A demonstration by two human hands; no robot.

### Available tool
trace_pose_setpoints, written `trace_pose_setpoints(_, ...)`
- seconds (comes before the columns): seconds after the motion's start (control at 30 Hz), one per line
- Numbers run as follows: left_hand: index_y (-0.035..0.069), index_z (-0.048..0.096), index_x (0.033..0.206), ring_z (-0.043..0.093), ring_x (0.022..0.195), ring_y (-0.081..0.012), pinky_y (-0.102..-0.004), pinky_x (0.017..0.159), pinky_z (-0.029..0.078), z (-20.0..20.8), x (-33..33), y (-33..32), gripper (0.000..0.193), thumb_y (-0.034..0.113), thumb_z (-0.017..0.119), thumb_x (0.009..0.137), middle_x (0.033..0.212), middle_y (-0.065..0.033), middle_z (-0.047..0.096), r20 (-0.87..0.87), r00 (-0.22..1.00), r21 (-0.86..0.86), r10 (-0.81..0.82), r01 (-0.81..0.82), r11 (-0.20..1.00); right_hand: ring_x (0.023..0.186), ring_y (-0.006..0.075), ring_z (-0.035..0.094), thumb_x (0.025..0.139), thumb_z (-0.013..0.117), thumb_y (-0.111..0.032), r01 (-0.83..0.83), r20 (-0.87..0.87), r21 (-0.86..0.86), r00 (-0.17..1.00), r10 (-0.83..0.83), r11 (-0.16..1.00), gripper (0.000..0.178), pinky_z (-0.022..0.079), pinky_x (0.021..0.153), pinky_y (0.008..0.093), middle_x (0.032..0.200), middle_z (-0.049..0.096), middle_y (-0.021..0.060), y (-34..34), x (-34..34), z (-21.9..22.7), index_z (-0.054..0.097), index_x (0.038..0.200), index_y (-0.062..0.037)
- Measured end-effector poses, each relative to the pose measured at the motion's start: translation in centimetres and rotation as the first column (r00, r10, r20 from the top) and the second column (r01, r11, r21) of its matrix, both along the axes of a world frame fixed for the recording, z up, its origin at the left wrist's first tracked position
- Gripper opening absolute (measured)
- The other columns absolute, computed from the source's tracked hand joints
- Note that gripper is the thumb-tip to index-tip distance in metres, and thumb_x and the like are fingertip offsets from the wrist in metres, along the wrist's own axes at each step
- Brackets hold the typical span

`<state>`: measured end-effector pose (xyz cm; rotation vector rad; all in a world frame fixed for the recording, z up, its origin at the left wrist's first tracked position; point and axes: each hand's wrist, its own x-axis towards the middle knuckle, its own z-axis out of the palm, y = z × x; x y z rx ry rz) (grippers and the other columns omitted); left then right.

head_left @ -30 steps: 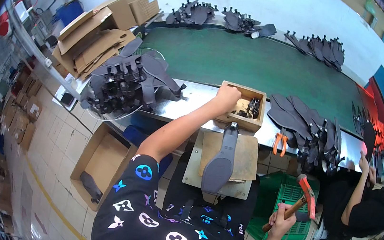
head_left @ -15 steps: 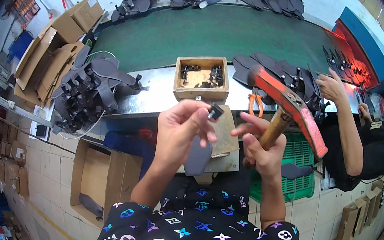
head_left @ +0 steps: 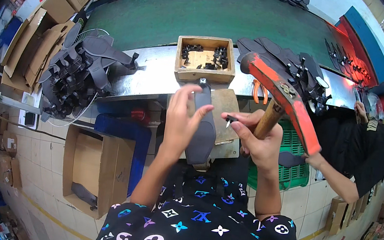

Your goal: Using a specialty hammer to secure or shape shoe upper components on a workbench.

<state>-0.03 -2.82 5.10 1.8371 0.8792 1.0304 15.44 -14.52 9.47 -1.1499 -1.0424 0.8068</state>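
My right hand (head_left: pixel 260 143) is wrapped around the wooden handle of a hammer (head_left: pixel 294 104), whose red-orange head tilts up to the right. Its thumb and forefinger also pinch a small black plastic piece (head_left: pixel 230 119). My left hand (head_left: pixel 182 123) hangs open, with thumb and fingers apart and nothing in them. Just beside and under it lies a long grey sole-shaped part (head_left: pixel 202 135), a small fitting at its far tip. A worn flat board (head_left: pixel 227 100) sits on a metal plate to its right.
A wooden box (head_left: pixel 203 76) of small black pieces stands on the metal ledge. Orange-handled pliers (head_left: pixel 259 91) and piled grey parts (head_left: pixel 276 58) lie to its right, a loaded wire basket (head_left: pixel 75 117) to its left. A co-worker (head_left: pixel 367 137) sits at right, beside a green crate (head_left: pixel 291 173).
The small black piece has passed from my left hand into my right fingertips. My left hand has opened and dropped slightly. The co-worker's nearer arm has come down from the piled parts.
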Motion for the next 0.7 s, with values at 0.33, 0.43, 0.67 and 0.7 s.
trace_pose_setpoints(0.33, 0.001, 0.064, 0.115, 0.067, 0.101, -0.0249, -0.0343, 0.09, 0.05, -5.9, 1.3, 7.3, 0.036, 0.016, 0.077, 0.084, 0.105, -0.0135, 0.071, -0.017, 0.997, 0.023, -0.078, 0.078, 0.997, 0.052, 0.0025, 0.051, 0.09, 0.07, -0.007, -0.037, 0.153, -0.138, 0.987, 0.058, 0.99, 0.018, 0.032, 0.041, 0.0192, 0.11, 0.07, 0.0084, 5.5, 2.4, -4.3, 0.07, 0.105, 0.0032)
trace_pose_setpoints(0.43, 0.0, 0.068, 0.096, 0.066, 0.092, -0.032, -0.0391, 0.082, 0.05, -5.8, 1.0, 6.4, 0.022, 0.013, 0.076, 0.08, 0.099, -0.0141, 0.07, -0.042, 0.994, 0.239, -0.098, 0.105, 0.965, 0.074, 0.0057, 0.059, 0.089, 0.068, -0.006, -0.029, 0.245, -0.183, 0.967, 0.074, 0.983, 0.019, 0.044, 0.059, 0.0206, 0.105, 0.071, 0.0059, 6.0, 2.5, -4.9, 0.069, 0.106, 0.0025)
trace_pose_setpoints(0.67, 0.005, 0.068, 0.099, 0.065, 0.095, -0.0272, -0.0374, 0.085, 0.045, -5.9, -0.2, 2.2, 0.025, 0.016, 0.077, 0.079, 0.096, -0.0073, 0.07, -0.094, 0.98, 0.156, -0.173, 0.186, 0.97, 0.081, 0.0252, 0.064, 0.086, 0.071, -0.011, -0.061, 0.354, -0.1, 0.931, 0.093, 0.993, 0.025, 0.05, 0.076, 0.0342, 0.092, 0.066, 0.0154, 5.7, 2.6, -6.4, 0.065, 0.104, 0.0048)
trace_pose_setpoints(0.7, 0.005, 0.068, 0.099, 0.065, 0.095, -0.0272, -0.0374, 0.085, 0.045, -6.1, -0.3, 2.1, 0.025, 0.016, 0.077, 0.079, 0.096, -0.0073, 0.07, -0.095, 0.98, 0.149, -0.172, 0.185, 0.971, 0.083, 0.0287, 0.064, 0.086, 0.07, -0.009, -0.071, 0.437, -0.1, 0.893, 0.108, 0.992, 0.023, 0.05, 0.077, 0.0347, 0.095, 0.066, 0.0163, 5.5, 2.5, -6.1, 0.065, 0.103, 0.0047)
